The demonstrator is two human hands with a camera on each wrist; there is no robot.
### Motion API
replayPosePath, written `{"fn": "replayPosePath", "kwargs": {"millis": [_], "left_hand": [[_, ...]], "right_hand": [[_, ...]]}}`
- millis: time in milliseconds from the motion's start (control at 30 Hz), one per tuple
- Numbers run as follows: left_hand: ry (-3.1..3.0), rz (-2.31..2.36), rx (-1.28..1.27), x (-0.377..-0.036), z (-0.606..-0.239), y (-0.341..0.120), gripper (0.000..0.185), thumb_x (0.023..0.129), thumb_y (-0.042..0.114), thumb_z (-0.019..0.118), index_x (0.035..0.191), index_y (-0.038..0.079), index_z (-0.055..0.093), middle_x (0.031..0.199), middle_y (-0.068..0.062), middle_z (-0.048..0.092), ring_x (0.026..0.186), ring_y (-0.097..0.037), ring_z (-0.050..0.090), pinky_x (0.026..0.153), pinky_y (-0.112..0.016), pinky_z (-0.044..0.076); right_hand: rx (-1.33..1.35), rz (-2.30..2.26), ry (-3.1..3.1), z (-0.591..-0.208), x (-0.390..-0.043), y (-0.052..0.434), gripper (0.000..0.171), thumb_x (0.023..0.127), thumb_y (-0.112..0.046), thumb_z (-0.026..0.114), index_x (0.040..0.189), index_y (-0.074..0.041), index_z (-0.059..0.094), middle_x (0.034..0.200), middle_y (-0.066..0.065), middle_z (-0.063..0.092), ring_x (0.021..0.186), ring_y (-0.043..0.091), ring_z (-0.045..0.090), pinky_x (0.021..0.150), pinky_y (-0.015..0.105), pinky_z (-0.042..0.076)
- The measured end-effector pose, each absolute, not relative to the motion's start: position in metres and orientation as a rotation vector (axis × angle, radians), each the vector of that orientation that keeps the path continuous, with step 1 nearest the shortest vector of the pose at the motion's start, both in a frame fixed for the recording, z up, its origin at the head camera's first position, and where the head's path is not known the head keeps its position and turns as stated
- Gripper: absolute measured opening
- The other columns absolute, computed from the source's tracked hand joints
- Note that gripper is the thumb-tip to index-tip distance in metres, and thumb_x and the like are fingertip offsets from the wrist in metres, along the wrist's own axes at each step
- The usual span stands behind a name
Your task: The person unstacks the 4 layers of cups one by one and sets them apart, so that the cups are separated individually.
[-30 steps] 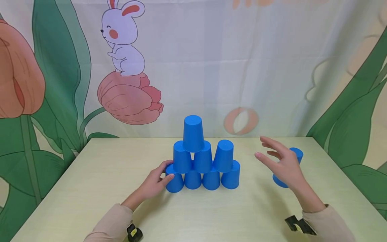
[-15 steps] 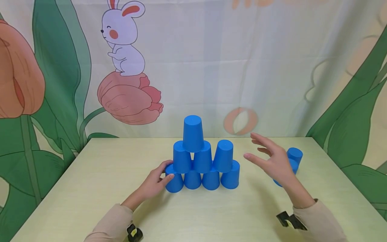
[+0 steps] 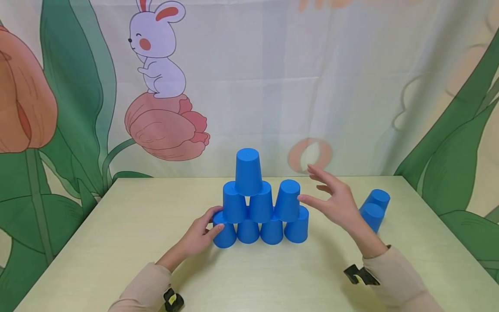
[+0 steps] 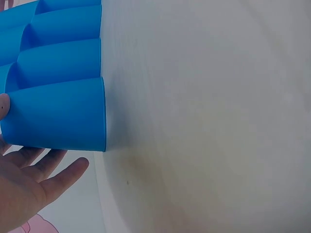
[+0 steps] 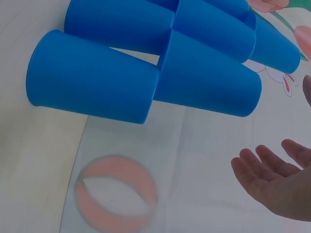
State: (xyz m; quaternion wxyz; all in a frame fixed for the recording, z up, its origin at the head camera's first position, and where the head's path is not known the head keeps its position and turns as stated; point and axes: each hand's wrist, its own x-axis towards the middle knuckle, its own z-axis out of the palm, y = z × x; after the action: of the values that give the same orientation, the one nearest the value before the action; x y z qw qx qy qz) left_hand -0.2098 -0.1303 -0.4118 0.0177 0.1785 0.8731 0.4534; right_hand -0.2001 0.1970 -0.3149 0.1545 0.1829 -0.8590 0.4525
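Upside-down blue cups stand in a stepped pile: several along the bottom, three above, and one top cup [image 3: 248,172] over the left pair. At the pile's left end my left hand [image 3: 198,237] holds the bottom-left cup [image 3: 226,236], thumb on the near side and index finger behind. The left wrist view shows the other fingers of that hand [image 4: 29,182] loosely extended beside this cup [image 4: 56,116]. My right hand [image 3: 336,200] is raised just right of the middle row's right cup [image 3: 287,200], fingers spread. A gap separates this hand [image 5: 277,182] from the cups in the right wrist view.
Two more blue cups are at the table's right, a nearer one [image 3: 372,216] and one behind it [image 3: 380,198]. A printed curtain [image 3: 234,86] hangs behind the pale wooden table [image 3: 136,216]. Dark straps with cameras show at both cuffs.
My right hand has moved left, from beside the loose cups to near the pile, uncovering those cups. The left hand and the stacked cups have stayed in place.
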Motion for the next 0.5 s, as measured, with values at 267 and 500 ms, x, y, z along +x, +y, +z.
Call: {"fn": "replayPosePath", "kwargs": {"millis": [267, 500], "left_hand": [[2.71, 1.411, 0.562, -0.21, -0.412, -0.131, 0.049, 0.093, 0.017, 0.053, 0.137, 0.005, 0.034, 0.132, -0.018, 0.045, 0.116, -0.038, 0.046, 0.086, -0.051, 0.045], [2.707, 1.414, 0.574, -0.211, -0.413, -0.131, 0.049, 0.093, 0.017, 0.053, 0.137, 0.005, 0.033, 0.132, -0.018, 0.045, 0.116, -0.038, 0.046, 0.086, -0.051, 0.045]], "right_hand": [[0.523, 1.292, -2.496, -0.313, -0.206, 0.188, 0.074, 0.078, -0.026, 0.072, 0.14, -0.01, 0.035, 0.137, 0.013, 0.043, 0.123, 0.03, 0.041, 0.094, 0.048, 0.04], [0.558, 1.291, -2.496, -0.31, -0.211, 0.182, 0.077, 0.077, -0.028, 0.073, 0.14, -0.01, 0.034, 0.137, 0.012, 0.043, 0.123, 0.029, 0.041, 0.095, 0.048, 0.039]]}}
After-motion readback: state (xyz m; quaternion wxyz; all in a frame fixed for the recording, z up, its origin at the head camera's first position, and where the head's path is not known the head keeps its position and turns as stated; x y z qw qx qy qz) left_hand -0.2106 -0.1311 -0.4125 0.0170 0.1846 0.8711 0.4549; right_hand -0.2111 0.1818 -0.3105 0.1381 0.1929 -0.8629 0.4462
